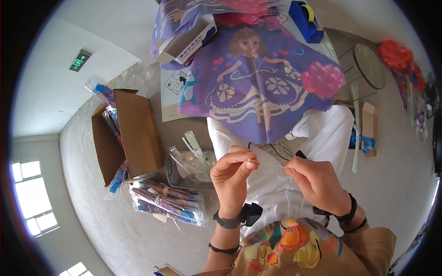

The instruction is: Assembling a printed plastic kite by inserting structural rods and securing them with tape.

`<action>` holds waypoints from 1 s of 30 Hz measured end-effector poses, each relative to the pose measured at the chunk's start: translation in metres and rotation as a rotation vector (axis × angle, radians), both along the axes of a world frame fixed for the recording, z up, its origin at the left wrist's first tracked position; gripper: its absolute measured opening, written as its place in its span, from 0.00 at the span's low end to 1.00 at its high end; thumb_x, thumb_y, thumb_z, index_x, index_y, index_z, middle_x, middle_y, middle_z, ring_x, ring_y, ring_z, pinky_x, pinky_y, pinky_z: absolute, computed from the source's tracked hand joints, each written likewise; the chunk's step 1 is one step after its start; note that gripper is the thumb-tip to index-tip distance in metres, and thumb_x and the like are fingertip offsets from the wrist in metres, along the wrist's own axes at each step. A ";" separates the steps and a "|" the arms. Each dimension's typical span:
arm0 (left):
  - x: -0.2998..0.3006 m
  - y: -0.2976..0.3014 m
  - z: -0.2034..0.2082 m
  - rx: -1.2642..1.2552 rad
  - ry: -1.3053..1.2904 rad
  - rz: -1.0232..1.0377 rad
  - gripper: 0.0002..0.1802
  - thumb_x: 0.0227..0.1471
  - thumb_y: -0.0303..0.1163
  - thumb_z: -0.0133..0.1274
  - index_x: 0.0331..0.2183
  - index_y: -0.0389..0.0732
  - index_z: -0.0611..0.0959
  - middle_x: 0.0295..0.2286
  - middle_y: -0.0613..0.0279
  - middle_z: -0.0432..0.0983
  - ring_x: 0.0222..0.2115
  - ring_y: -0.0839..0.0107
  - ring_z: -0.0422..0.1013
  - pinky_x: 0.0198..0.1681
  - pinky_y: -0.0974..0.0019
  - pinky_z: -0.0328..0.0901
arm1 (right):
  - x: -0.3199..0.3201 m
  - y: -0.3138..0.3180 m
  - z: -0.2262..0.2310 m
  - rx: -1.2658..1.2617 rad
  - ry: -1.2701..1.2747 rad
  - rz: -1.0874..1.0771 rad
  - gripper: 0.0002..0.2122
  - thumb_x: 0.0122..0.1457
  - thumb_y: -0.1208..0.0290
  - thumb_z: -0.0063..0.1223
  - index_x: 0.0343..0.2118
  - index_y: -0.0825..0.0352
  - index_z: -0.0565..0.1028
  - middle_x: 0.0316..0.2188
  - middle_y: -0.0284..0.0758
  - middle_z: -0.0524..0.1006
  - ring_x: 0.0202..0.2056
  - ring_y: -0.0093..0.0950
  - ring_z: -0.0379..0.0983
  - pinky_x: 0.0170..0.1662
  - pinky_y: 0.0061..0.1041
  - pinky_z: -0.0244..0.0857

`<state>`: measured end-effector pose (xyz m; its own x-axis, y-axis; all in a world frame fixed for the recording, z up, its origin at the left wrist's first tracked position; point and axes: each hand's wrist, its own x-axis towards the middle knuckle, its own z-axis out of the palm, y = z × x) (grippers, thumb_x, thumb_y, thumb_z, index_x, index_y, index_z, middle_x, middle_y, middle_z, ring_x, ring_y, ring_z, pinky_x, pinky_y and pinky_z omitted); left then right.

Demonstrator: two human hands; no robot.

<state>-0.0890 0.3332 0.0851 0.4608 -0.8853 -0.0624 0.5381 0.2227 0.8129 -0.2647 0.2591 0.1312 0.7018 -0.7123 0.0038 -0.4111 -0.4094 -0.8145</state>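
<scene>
My left hand (231, 177) and my right hand (315, 181) are raised close together over my lap. Between their fingertips they pinch a thin pale stick with a small clear plastic piece (267, 161); each hand grips one end. Both wrists wear black straps. Just beyond the hands lies a purple kite (258, 87) printed with a cartoon girl in a dress, spread over a table edge and my white-trousered knees.
An open brown cardboard box (131, 133) with packaged kites stands at the left. Wrapped kite bundles (168, 202) lie on the floor below it. A clear bag of white rods (193, 158) sits beside my left hand. A blue tape dispenser (306, 20) rests at the top.
</scene>
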 end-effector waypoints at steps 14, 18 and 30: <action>0.020 0.001 0.007 0.115 -0.521 -0.034 0.09 0.44 0.13 0.59 0.32 0.30 0.82 0.31 0.55 0.76 0.31 0.72 0.71 0.32 0.73 0.68 | -0.005 -0.007 0.016 -0.346 0.188 0.056 0.08 0.49 0.80 0.53 0.32 0.61 0.71 0.17 0.30 0.68 0.17 0.30 0.69 0.17 0.28 0.59; 0.019 0.004 0.003 0.069 -0.640 -0.002 0.09 0.45 0.14 0.59 0.33 0.29 0.82 0.30 0.54 0.76 0.30 0.71 0.71 0.32 0.73 0.68 | -0.005 -0.007 0.013 -0.382 0.198 0.036 0.09 0.48 0.81 0.54 0.32 0.62 0.71 0.17 0.30 0.68 0.17 0.30 0.69 0.16 0.28 0.58; 0.014 0.004 0.003 0.045 -0.201 0.006 0.08 0.46 0.20 0.60 0.33 0.32 0.82 0.29 0.55 0.76 0.26 0.74 0.71 0.30 0.73 0.67 | 0.000 -0.004 0.016 -0.259 0.048 0.045 0.12 0.47 0.83 0.55 0.35 0.64 0.72 0.24 0.31 0.75 0.21 0.32 0.73 0.21 0.27 0.64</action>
